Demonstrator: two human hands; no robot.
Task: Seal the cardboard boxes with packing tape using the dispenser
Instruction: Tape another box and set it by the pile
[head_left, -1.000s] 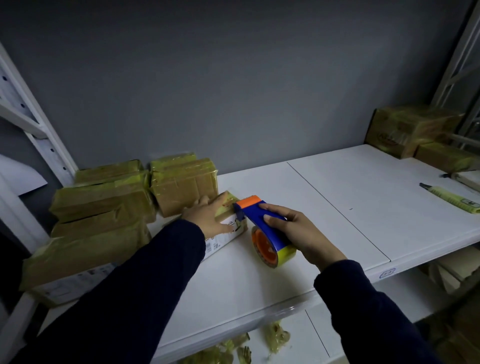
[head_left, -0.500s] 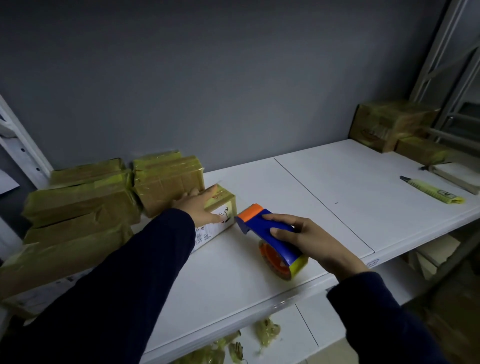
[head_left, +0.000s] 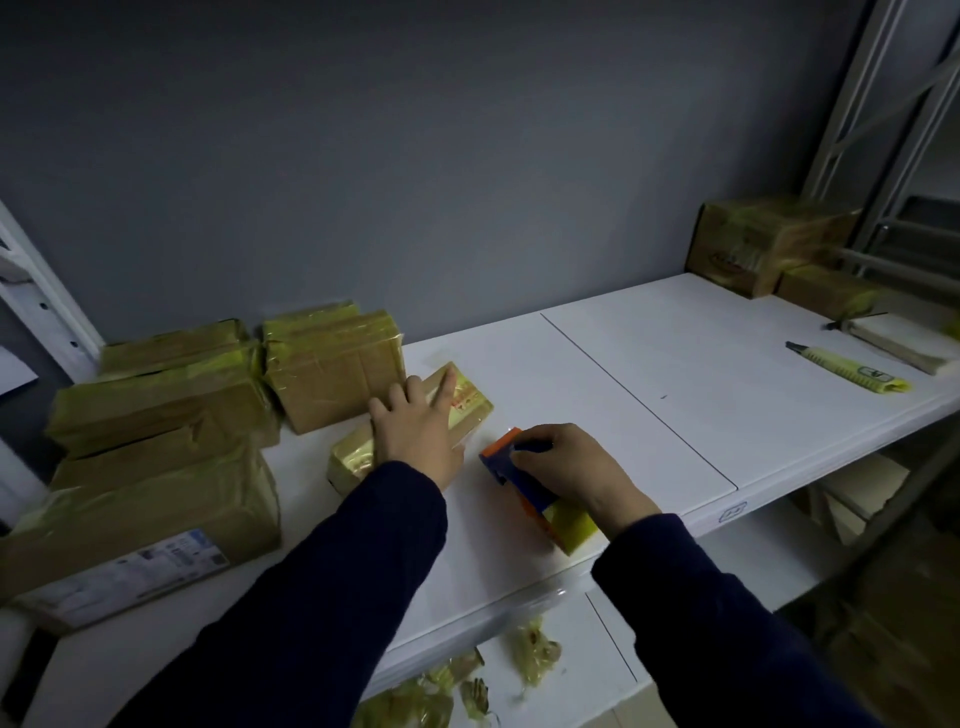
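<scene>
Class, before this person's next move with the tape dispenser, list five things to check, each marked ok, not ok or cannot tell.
1. Hold on the small box: the left hand presses flat on it: ok.
2. Grip on the dispenser: the right hand curls round it: ok.
3. Front of the dispenser on the box top: it is beside the box: not ok.
4. Free tape end ready: hidden: cannot tell.
5. The utility knife out of the way: far right on the shelf: ok.

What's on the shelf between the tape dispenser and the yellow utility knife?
Nothing stands there. In the head view, only bare white shelf, crossed by a thin panel seam, separates the tape dispenser from the utility knife.
</scene>
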